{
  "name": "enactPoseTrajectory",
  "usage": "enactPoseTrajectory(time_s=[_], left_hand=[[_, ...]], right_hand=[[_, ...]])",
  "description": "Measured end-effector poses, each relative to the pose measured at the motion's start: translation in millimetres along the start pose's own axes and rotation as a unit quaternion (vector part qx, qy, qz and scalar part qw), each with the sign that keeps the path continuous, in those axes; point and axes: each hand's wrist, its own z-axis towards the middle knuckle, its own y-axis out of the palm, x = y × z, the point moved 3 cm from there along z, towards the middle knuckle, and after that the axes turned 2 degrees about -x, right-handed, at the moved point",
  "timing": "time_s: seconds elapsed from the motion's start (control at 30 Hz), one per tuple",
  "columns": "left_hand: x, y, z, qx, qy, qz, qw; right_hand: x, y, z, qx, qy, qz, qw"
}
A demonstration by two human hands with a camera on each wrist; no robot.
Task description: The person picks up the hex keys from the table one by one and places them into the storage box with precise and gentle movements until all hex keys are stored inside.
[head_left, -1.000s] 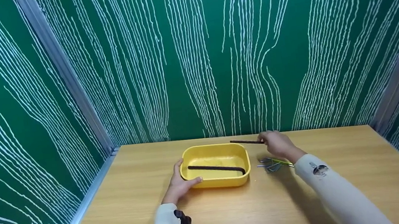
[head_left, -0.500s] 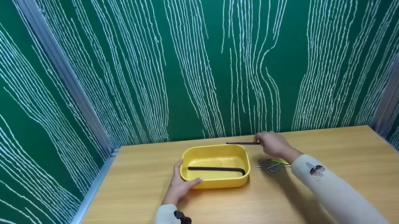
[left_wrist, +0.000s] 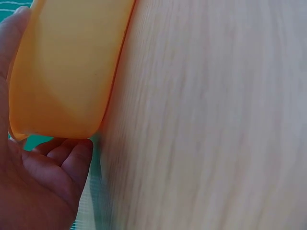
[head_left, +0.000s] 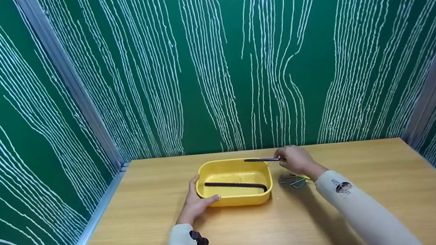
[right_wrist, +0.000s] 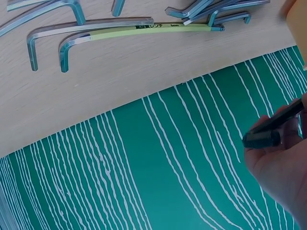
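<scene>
A yellow plastic bin [head_left: 235,201] stands on the table, and my left hand [head_left: 196,203] grips its left end, thumb on the near rim. In the left wrist view the fingers [left_wrist: 76,163] curl against the end wall of the bin. One large black hex key [head_left: 235,184] lies inside, its bent end toward the right. My right hand [head_left: 297,159] pinches a second dark hex key [head_left: 261,160] near its bent end. Its long arm points left, above the far right rim of the bin. The bend shows in the right wrist view.
Several silver hex keys [head_left: 291,182] lie in a loose pile right of the bin, below the right wrist. One key [right_wrist: 144,29] has a yellow-green sleeve. Behind the table edge rises a green wall [head_left: 215,98] with white lines.
My right hand has moved a little left, bringing the hex key it holds over the bin's far right rim. The left hand and the bin stay almost where they were.
</scene>
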Motion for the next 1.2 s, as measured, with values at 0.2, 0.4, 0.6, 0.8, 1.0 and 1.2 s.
enactPoseTrajectory(time_s=[0.2,0.4,0.6,0.8,1.0,1.2], left_hand=[[2.1,0.0,-0.4,0.000,-0.001,0.008,1.0000],[4.1,0.9,0.8,-0.006,0.006,0.007,0.9999],[2.3,1.3,2.6,-0.006,0.000,0.004,1.0000],[1.9,1.8,2.3,-0.003,-0.004,0.003,1.0000],[0.5,1.6,0.4,-0.007,0.001,0.003,1.0000],[-0.4,-2.0,0.0,-0.002,0.009,-0.002,1.0000]], right_hand=[[-6,1.7,0,0.005,-0.005,0.002,1.000],[-16,-0.2,1,0.003,-0.008,0.018,1.000],[-24,3.5,5,-0.002,-0.008,0.011,1.000],[-30,6.2,8,-0.005,-0.006,0.016,1.000],[-36,10.2,12,-0.012,-0.003,0.029,1.000],[-45,13.1,17,-0.012,-0.020,0.033,0.999]])
